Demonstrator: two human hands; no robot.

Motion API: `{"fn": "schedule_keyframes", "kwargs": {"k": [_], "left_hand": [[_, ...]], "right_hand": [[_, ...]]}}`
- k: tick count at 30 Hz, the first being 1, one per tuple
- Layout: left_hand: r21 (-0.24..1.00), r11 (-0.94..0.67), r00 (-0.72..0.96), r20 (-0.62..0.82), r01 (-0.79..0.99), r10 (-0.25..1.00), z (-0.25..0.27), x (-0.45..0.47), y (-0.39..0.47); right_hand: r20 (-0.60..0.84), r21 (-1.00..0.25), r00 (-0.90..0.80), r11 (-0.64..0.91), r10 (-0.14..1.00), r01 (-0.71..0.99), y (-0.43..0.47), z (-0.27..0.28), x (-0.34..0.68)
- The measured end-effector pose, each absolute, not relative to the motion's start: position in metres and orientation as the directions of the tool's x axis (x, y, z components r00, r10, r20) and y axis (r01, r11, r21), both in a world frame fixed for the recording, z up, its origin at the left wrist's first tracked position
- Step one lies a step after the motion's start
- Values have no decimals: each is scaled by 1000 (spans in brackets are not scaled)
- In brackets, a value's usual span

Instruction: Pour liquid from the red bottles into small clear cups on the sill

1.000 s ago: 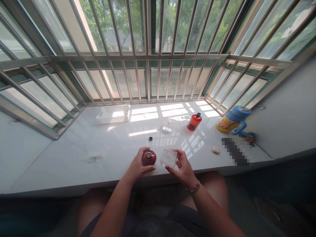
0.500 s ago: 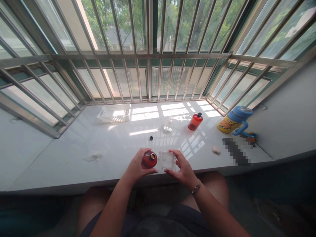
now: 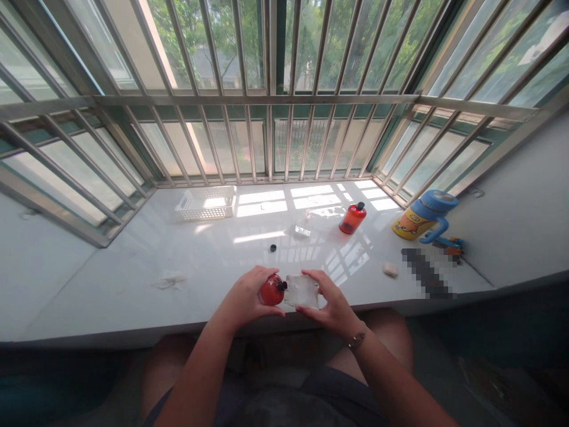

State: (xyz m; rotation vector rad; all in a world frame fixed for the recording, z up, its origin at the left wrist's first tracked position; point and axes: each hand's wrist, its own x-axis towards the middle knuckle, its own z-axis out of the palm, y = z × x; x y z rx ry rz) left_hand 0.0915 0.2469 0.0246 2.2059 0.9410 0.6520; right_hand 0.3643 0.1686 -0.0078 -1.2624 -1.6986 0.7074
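Observation:
Near the front edge of the white sill, my left hand (image 3: 251,298) is closed around a red bottle (image 3: 270,292) with an uncapped dark neck. The bottle leans to the right, its mouth at the left rim of a clear square container (image 3: 302,290). My right hand (image 3: 329,301) grips that container by its right side, thumb and fingers on opposite edges. Whether liquid is flowing between them I cannot tell. A small black cap (image 3: 272,248) lies on the sill just beyond the bottle.
A second red bottle (image 3: 352,219), capped in black, stands behind on the right. Beside the right wall are a blue and yellow flask (image 3: 415,222) and a pale lump (image 3: 390,270). A white basket (image 3: 207,209) sits back left, a clear small piece (image 3: 302,231) mid-sill. Metal bars (image 3: 267,142) front the window.
My left hand has tipped the red bottle from nearly upright toward the right, bringing its mouth to the clear container. My right hand keeps its grip on the container.

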Motion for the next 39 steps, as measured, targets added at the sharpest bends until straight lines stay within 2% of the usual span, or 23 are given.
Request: {"fn": "schedule_keyframes", "kwargs": {"k": [16, 39], "left_hand": [[769, -498, 620, 173, 400, 766, 20, 97, 248], [889, -363, 577, 146, 281, 804, 1, 103, 247]], "right_hand": [[341, -748, -239, 416, 909, 517, 177, 17, 379], [265, -623, -364, 447, 893, 642, 192, 58, 383]]}}
